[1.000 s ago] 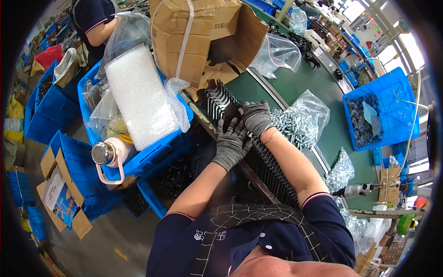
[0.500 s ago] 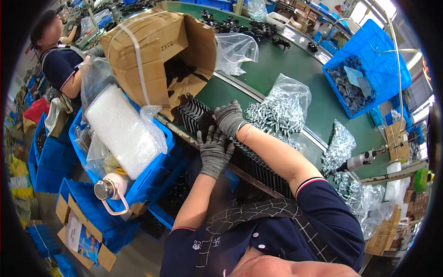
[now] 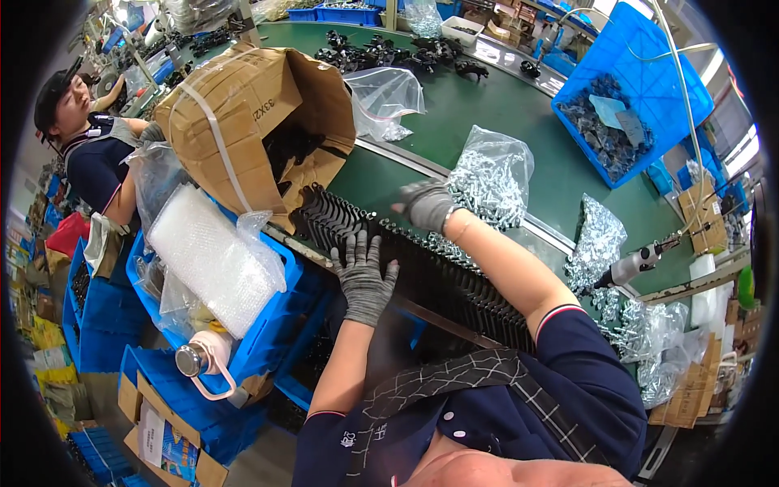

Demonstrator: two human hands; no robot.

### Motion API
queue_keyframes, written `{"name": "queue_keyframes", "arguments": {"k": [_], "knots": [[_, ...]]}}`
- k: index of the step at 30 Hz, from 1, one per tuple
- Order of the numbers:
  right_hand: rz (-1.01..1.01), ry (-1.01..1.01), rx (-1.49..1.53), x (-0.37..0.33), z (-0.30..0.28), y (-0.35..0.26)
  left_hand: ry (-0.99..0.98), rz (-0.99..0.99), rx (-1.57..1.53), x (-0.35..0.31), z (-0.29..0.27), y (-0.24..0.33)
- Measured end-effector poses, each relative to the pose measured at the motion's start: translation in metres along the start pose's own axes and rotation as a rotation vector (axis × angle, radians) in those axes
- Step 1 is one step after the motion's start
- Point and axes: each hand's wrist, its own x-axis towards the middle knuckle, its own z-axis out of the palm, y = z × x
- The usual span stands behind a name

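A long row of black curved metal parts [image 3: 454, 280], packed side by side, runs along the near edge of the green work surface. My left hand [image 3: 365, 280], in a grey striped glove, lies against the near side of this row with its fingers spread, holding nothing. Beyond the row, my gloved right hand [image 3: 428, 206] hovers beside loose silver bolts. Its thumb stands apart from its loosely bent fingers, and nothing shows in it; the palm side is hidden. An open plastic bag of silver bolts [image 3: 492, 174] lies just beyond that hand.
A tipped cardboard box [image 3: 219, 122] with black parts stands at the row's left end. Blue crates [image 3: 284, 304] with bubble wrap [image 3: 213, 256] and a bottle [image 3: 199, 357] are at left. A power driver [image 3: 633, 266] and a tilted blue bin [image 3: 641, 89] are at right. A co-worker [image 3: 93, 158] stands far left.
My right hand has left the black parts and moved right toward the bolts. My left hand stays by the row, its fingers spread wider. The whole view has shifted slightly.
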Motion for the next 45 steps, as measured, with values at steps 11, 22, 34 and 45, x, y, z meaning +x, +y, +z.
{"name": "queue_keyframes", "arguments": {"k": [11,22,34,45], "knots": [[-0.225,0.291,-0.075,0.006,0.037,0.059,0.032,0.021,0.006,-0.001,0.003,-0.001],[-0.283,0.195,-0.266,-0.022,0.031,0.079,0.013,0.026,-0.066,0.003,-0.001,0.001],[-0.359,0.178,-0.426,-0.018,0.017,0.078,0.045,0.046,-0.064,0.003,-0.003,0.002],[-0.408,0.256,-0.272,0.016,0.033,0.047,0.054,0.042,-0.1,0.002,-0.002,-0.002]]}}
